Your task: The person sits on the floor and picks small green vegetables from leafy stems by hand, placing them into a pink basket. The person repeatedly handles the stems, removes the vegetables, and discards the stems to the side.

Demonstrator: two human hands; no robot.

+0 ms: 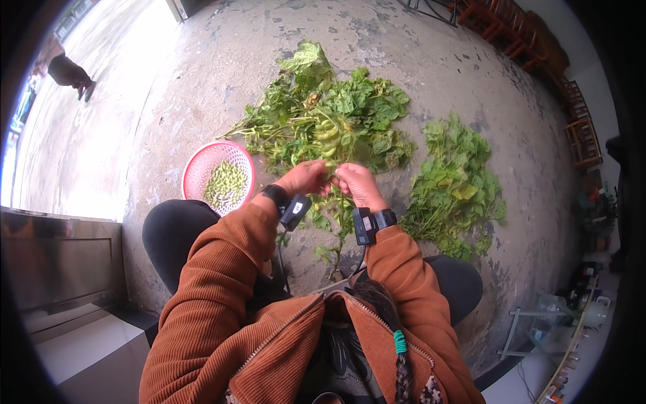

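Note:
In front of me my left hand (309, 178) and my right hand (357, 183) meet, almost touching. Between them they grip a leafy bean plant (342, 222), whose stem runs down towards my lap. Plump green bean pods (327, 137) show just beyond my fingertips, and one pod (330, 164) lies right at them. My fingers partly hide how each hand grips. To the left stands a pink-rimmed plastic colander (194, 174) with small green beans or pods (225, 183) in it. Beyond my hands a heap of bean plants (353, 103) spreads over the floor.
Another pile of leafy stalks (454, 187) lies at the right on the worn concrete floor (202, 76). Wooden chairs (504, 30) line the far right wall. A metal-framed stand (535, 323) is at the lower right. Part of a person (70, 73) appears outside the bright doorway.

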